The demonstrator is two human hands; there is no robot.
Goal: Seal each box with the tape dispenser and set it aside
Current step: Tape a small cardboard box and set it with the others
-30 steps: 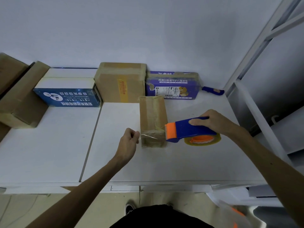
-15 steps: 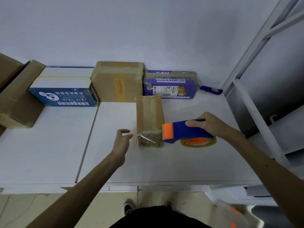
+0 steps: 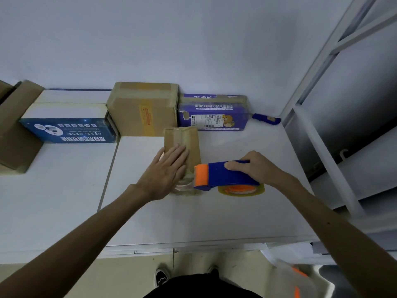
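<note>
One box [image 3: 191,141] under flat left hand [image 3: 165,173], fingers [image 3: 177,153] straight; right hand [image 3: 256,168] grips tape dispenser [image 3: 224,175] alongside.

- One wide-angle view, worn on the person's head, looks forward and down across the white table [image 3: 214,222] to the wall [image 3: 171,39].
- It sits near: the left hand [image 3: 165,171] and right hand [image 3: 255,168] lie mid-frame, forearms entering from the bottom corners.

Small box [image 3: 191,140] mid table [image 3: 193,216]; tape dispenser [image 3: 225,175] just R; bigger box [image 3: 141,108] behind.
</note>
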